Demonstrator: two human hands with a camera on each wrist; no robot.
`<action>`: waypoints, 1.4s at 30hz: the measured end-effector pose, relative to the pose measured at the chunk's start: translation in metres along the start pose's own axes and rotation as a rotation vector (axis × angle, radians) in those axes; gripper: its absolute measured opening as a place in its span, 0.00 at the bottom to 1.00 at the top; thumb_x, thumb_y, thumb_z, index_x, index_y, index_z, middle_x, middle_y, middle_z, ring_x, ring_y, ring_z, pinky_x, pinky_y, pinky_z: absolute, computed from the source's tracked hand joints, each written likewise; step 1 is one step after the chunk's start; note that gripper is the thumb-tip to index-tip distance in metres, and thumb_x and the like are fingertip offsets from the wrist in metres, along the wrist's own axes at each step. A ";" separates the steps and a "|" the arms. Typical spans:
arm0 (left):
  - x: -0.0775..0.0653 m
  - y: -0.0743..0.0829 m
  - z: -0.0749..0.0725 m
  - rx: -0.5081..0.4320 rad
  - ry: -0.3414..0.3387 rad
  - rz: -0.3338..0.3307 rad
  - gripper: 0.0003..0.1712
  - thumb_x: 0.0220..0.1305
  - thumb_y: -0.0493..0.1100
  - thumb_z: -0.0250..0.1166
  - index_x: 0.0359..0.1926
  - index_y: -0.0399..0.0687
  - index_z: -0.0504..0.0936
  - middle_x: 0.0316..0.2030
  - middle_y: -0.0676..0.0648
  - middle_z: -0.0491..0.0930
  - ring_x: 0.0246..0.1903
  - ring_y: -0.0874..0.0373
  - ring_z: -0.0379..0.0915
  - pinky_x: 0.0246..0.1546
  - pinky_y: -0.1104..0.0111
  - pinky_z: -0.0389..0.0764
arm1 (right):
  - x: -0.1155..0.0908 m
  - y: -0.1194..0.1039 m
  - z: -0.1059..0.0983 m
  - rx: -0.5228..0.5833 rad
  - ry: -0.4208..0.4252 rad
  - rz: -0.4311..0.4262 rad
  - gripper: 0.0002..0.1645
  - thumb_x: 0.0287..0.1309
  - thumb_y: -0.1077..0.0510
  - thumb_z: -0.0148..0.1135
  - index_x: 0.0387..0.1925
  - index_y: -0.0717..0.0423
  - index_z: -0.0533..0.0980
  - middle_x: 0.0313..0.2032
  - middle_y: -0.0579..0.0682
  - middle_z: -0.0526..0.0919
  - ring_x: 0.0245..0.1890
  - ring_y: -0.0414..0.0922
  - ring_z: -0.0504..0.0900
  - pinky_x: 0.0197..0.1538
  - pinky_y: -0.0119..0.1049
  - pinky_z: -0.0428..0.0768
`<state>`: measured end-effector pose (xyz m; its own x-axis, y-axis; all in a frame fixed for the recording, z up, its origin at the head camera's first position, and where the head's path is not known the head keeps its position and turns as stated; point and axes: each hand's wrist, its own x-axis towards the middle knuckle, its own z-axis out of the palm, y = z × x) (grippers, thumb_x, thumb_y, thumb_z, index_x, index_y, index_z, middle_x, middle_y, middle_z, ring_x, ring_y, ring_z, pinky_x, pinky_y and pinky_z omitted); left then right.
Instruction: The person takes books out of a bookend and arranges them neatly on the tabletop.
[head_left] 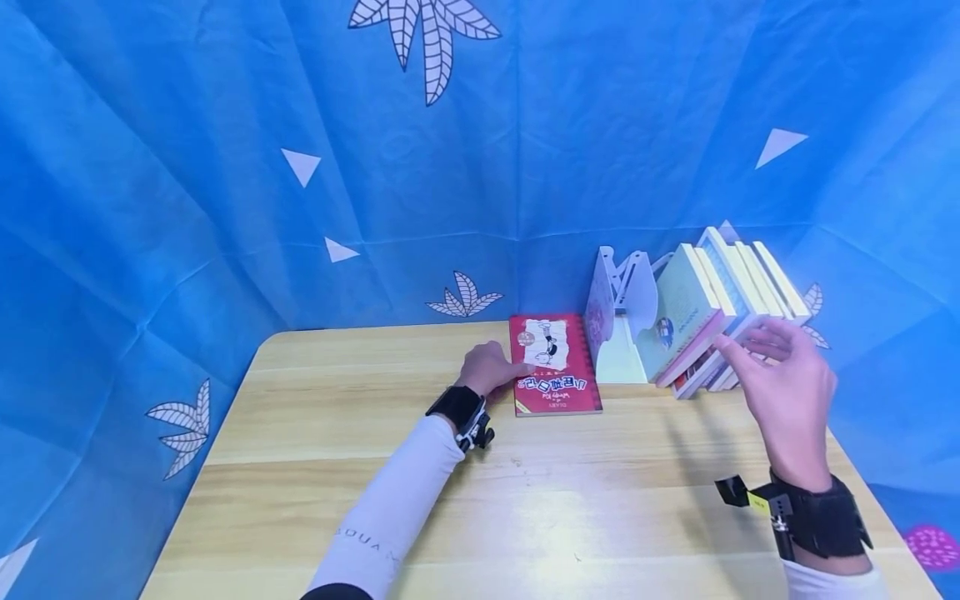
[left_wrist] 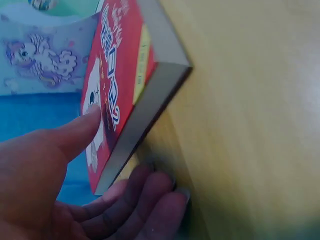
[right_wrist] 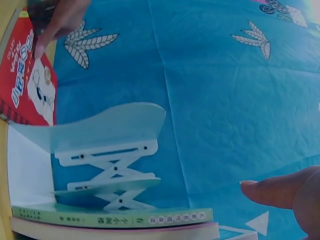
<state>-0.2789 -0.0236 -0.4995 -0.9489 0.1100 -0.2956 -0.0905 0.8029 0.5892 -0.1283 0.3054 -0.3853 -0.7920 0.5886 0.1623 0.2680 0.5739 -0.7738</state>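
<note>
A red comic-style book (head_left: 557, 364) with a white panel on its cover lies on the table left of an expandable bookend rack (head_left: 622, 350). My left hand (head_left: 491, 369) grips its left edge, the thumb on the cover (left_wrist: 111, 65) and the fingers curled low beside the page edge. My right hand (head_left: 798, 379) hovers in front of a row of upright books (head_left: 750, 275), its thumb apart from the bent fingers and nothing held between them. In the right wrist view only the thumb (right_wrist: 280, 190) shows; the other fingers are out of frame.
A mint-green book (head_left: 686, 304) stands at the left end of the row, beside the rack's divider. The wooden table (head_left: 360, 392) ends at a blue patterned curtain (head_left: 420, 183) behind and along the sides. A pony picture (left_wrist: 42, 57) decorates the rack's outer end plate.
</note>
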 end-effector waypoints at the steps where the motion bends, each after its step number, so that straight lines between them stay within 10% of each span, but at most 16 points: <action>1: -0.002 -0.001 0.000 0.036 0.028 0.025 0.31 0.57 0.66 0.75 0.19 0.49 0.72 0.14 0.51 0.69 0.15 0.57 0.67 0.16 0.71 0.64 | 0.001 -0.001 -0.001 0.000 0.005 -0.001 0.40 0.60 0.36 0.71 0.69 0.49 0.74 0.60 0.56 0.85 0.48 0.34 0.80 0.48 0.29 0.68; 6: -0.021 -0.007 -0.005 0.058 0.021 0.074 0.29 0.62 0.66 0.71 0.25 0.48 0.74 0.17 0.53 0.65 0.18 0.58 0.62 0.21 0.70 0.60 | 0.005 -0.003 -0.002 -0.005 0.003 0.010 0.41 0.61 0.36 0.70 0.68 0.52 0.74 0.62 0.56 0.82 0.58 0.52 0.80 0.51 0.34 0.70; 10: -0.042 -0.011 -0.012 0.016 -0.042 0.105 0.28 0.66 0.62 0.69 0.49 0.41 0.80 0.23 0.50 0.77 0.21 0.57 0.71 0.26 0.68 0.73 | 0.011 -0.005 -0.002 0.007 0.009 0.010 0.43 0.62 0.38 0.70 0.71 0.54 0.70 0.63 0.56 0.79 0.58 0.52 0.79 0.55 0.39 0.70; 15: -0.065 -0.019 -0.020 0.018 -0.042 0.204 0.36 0.68 0.62 0.67 0.65 0.41 0.76 0.47 0.40 0.88 0.41 0.49 0.86 0.52 0.51 0.86 | 0.019 -0.008 -0.001 0.009 0.026 -0.010 0.47 0.62 0.39 0.70 0.75 0.55 0.64 0.65 0.57 0.73 0.58 0.53 0.77 0.52 0.36 0.67; 19: -0.081 -0.027 -0.024 0.078 0.007 0.280 0.34 0.69 0.60 0.67 0.66 0.43 0.77 0.59 0.39 0.84 0.60 0.43 0.80 0.65 0.48 0.80 | 0.022 -0.009 -0.001 0.001 0.034 -0.026 0.48 0.62 0.38 0.70 0.75 0.57 0.65 0.62 0.57 0.71 0.55 0.50 0.73 0.50 0.36 0.65; 35: -0.150 -0.081 -0.048 0.068 0.169 0.322 0.24 0.69 0.55 0.68 0.60 0.51 0.83 0.58 0.47 0.86 0.61 0.48 0.80 0.65 0.49 0.80 | 0.033 -0.006 0.005 0.008 -0.009 -0.075 0.47 0.65 0.40 0.68 0.74 0.63 0.66 0.66 0.63 0.70 0.59 0.56 0.73 0.53 0.40 0.65; 42: -0.175 -0.101 -0.055 0.037 0.213 0.341 0.22 0.69 0.51 0.70 0.59 0.48 0.84 0.56 0.47 0.87 0.60 0.49 0.81 0.63 0.50 0.81 | 0.037 -0.007 0.007 -0.022 0.031 -0.166 0.35 0.68 0.48 0.66 0.68 0.64 0.74 0.43 0.66 0.81 0.43 0.46 0.72 0.53 0.42 0.63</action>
<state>-0.1199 -0.1562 -0.4660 -0.9643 0.2531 0.0775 0.2481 0.7622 0.5979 -0.1635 0.3190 -0.3784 -0.8091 0.5018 0.3059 0.1472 0.6769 -0.7212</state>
